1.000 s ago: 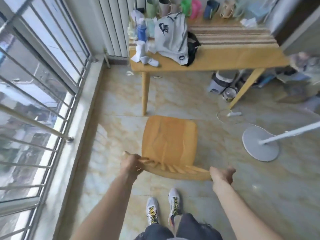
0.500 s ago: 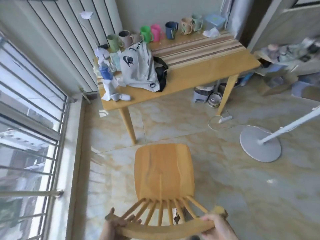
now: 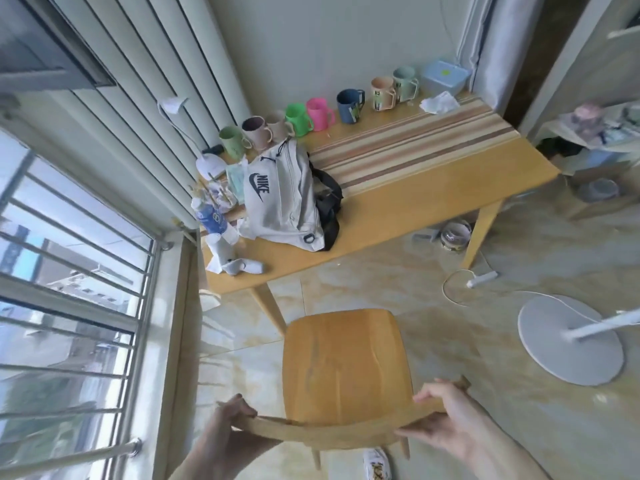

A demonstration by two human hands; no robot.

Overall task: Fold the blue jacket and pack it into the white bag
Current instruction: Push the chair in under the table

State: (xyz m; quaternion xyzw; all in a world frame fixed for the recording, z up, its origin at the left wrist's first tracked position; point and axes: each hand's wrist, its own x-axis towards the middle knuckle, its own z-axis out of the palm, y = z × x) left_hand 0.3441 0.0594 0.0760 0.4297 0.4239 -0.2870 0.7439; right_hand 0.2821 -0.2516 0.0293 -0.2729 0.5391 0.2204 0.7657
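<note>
A white drawstring bag (image 3: 282, 195) with a dark logo lies on the left end of a wooden table (image 3: 408, 199), with a black item (image 3: 329, 206) beside it. No blue jacket is in view. Near me stands a wooden chair (image 3: 346, 362), seat facing the table. My left hand (image 3: 232, 419) grips the left end of its curved top rail (image 3: 322, 431). My right hand (image 3: 438, 415) holds the rail's right end.
Several coloured mugs (image 3: 315, 114) line the table's far edge, with a water bottle (image 3: 211, 218) and white socks (image 3: 239, 265) at its left corner. A white fan base (image 3: 568, 341) and cord lie on the tiled floor to the right. A barred window (image 3: 76, 278) runs along the left.
The view has tilted up from the floor toward the table and wall. Both hands have stayed on the chair's top rail, and the chair now stands a little closer to the table.
</note>
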